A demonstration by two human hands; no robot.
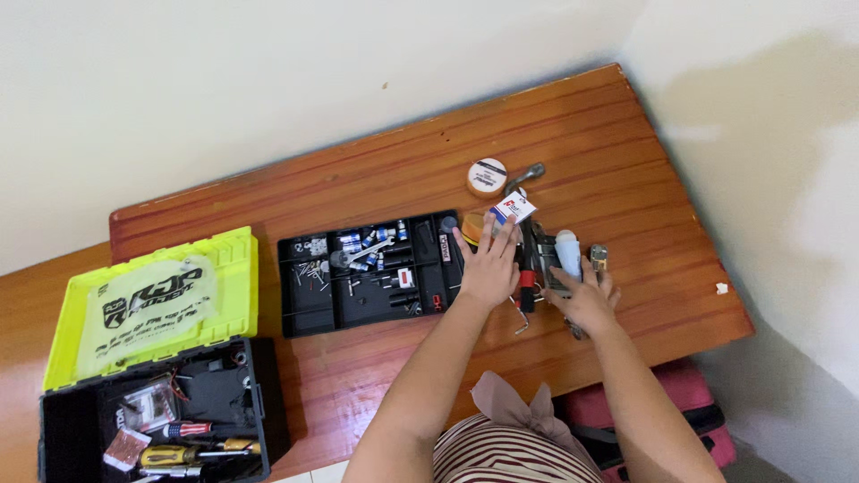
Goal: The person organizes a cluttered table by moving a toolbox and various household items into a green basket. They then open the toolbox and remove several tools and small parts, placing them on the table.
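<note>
My left hand (489, 262) lies flat with fingers spread at the right end of a black compartment tray (309, 309), its fingertips touching a small white and red box (514, 207). My right hand (587, 300) rests on a pile of tools beside it, fingers curled around a pale blue-white cylinder (568, 251). A small metal piece (599, 258) sits just right of that cylinder. Dark tools with red parts (528, 282) lie between the two hands. The tray holds small metal parts, screws and a wrench (371, 254).
An orange and white roll of tape (487, 177) and a metal socket tool (528, 173) lie farther back on the wooden table (626, 161). An open black toolbox (224, 385) with a yellow-green lid (152, 300) stands at the left, holding screwdrivers. A pink bag (689, 402) sits below the table's right edge.
</note>
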